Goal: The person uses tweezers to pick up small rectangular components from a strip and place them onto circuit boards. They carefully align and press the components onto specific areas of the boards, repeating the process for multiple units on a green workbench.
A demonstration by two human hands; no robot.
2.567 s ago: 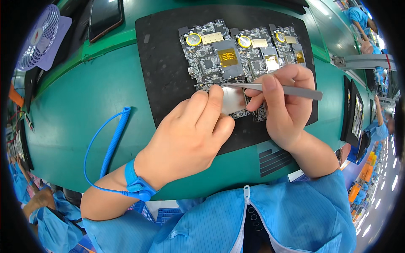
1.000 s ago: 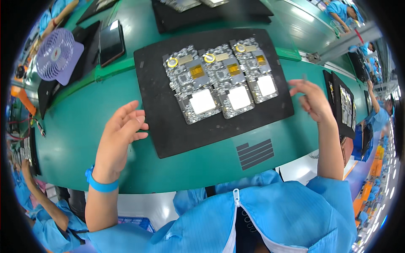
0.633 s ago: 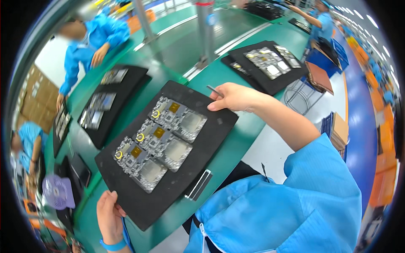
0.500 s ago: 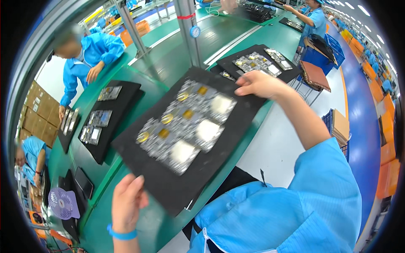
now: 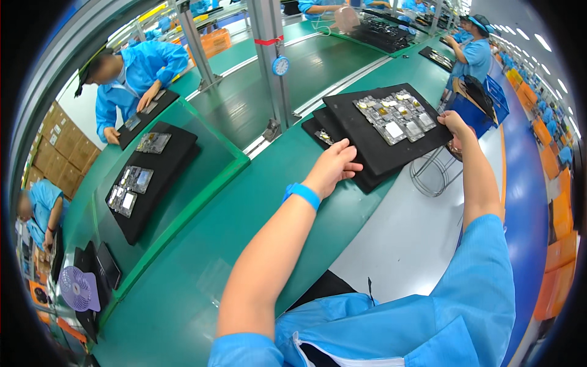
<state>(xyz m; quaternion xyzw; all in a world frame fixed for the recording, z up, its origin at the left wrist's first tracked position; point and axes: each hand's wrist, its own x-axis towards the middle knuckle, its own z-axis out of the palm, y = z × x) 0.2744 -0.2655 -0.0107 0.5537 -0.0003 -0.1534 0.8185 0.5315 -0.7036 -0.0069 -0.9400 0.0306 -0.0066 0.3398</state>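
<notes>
A black foam sheet point(image 5: 384, 144) carries a panel of grey circuit boards point(image 5: 397, 116) with white squares and gold-toned round parts. It lies slightly skewed over other black sheets point(image 5: 370, 181) at the right side of the green bench. My right hand point(image 5: 454, 124) pinches the sheet's right corner, thumb and fingers closed. At its left edge, my left hand point(image 5: 335, 168), with a blue wristband point(image 5: 302, 194), has its thumb and bent fingers closed on the border. A bit of another board point(image 5: 324, 136) peeks out from the lower sheets beside my left hand.
Across a green-edged divider point(image 5: 202, 194), a black sheet point(image 5: 160, 177) bears more boards, and a co-worker point(image 5: 139, 67) handles another sheet. A purple fan point(image 5: 77, 289) stands at lower left. A metal post point(image 5: 267, 61) rises behind the bench point(image 5: 183, 306). Blue crates point(image 5: 496, 98) stand at right.
The foam sheet with the boards has moved from in front of me to the far right, onto the other sheets. Both hands travelled with it. The co-worker's sheet has shifted too.
</notes>
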